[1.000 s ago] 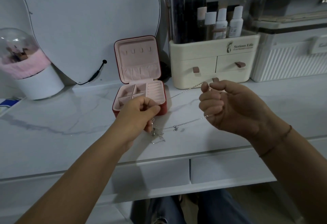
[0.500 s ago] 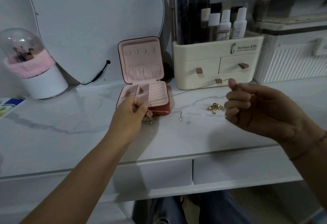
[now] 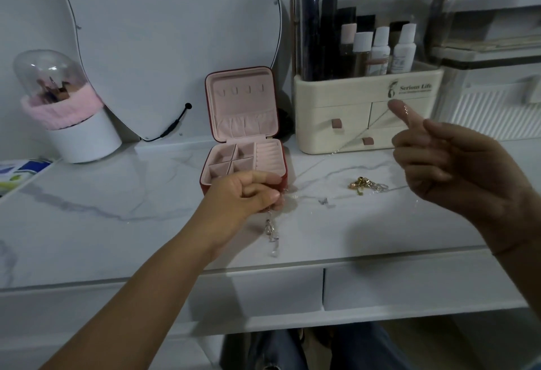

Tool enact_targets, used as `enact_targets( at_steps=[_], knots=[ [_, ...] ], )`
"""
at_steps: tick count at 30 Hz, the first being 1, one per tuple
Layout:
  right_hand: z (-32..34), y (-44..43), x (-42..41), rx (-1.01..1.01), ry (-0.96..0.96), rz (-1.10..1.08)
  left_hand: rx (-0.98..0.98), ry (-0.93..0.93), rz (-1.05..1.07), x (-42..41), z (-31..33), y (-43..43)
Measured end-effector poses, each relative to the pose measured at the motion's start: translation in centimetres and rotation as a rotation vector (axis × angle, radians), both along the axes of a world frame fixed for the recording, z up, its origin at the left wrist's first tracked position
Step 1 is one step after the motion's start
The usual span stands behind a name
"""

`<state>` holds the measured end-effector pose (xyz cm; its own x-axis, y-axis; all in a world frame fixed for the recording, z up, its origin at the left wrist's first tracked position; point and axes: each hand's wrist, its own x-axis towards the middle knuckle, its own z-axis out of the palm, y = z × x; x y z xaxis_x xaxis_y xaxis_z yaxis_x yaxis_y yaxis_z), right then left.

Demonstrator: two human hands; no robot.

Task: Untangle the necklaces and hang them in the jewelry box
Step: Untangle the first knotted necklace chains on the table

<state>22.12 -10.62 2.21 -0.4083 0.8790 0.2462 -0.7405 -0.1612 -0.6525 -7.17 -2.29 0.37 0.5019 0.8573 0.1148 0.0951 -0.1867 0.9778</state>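
Note:
A small red jewelry box (image 3: 244, 124) stands open on the marble top, pink inside, with several hooks in its upright lid. My left hand (image 3: 246, 192) is closed in front of the box, pinching a silver necklace (image 3: 270, 230) whose tangled end dangles below the fingers. A thin chain runs from there across the table up to my right hand (image 3: 450, 162), raised at the right with the forefinger stretched out and the chain looped over its tip. A small silver pendant (image 3: 323, 201) sits on the chain between the hands.
A gold and silver jewelry clump (image 3: 366, 186) lies on the table beside my right hand. A cream cosmetics organiser (image 3: 366, 112) stands behind, a mirror (image 3: 164, 33) at the back left, a white and pink brush holder (image 3: 70, 112) far left. The table edge runs below my hands.
My right hand has risen and its forefinger has straightened, pulling the chain higher. My left hand has stayed by the box front, with the tangled end now hanging lower.

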Motion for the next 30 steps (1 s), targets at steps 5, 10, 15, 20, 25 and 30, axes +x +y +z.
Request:
enact_targets(
  at_steps=[5,10,15,20,25,30],
  knots=[
    [2.9,0.2,0.7,-0.038,-0.327,-0.219,0.088,0.180,0.047,-0.5,0.0,0.1],
    [4.1,1.1,2.8,-0.022,-0.196,0.150,0.199,0.297,0.179,-1.0,-0.4,0.6],
    [3.4,0.3,5.5,0.005,-0.158,0.185,0.182,0.270,0.320,-1.8,-0.5,1.3],
    [1.6,-0.8,7.1,-0.036,-0.153,0.087,-0.103,-0.065,0.431,-3.2,-0.3,1.8],
    [0.8,-1.7,7.8,-0.072,-0.264,-0.081,-0.128,-0.135,0.381,-4.1,-0.5,1.9],
    [2.9,-2.8,6.2,-0.230,-0.665,-0.391,0.012,0.048,0.311,-3.4,0.1,1.8]
  ],
)
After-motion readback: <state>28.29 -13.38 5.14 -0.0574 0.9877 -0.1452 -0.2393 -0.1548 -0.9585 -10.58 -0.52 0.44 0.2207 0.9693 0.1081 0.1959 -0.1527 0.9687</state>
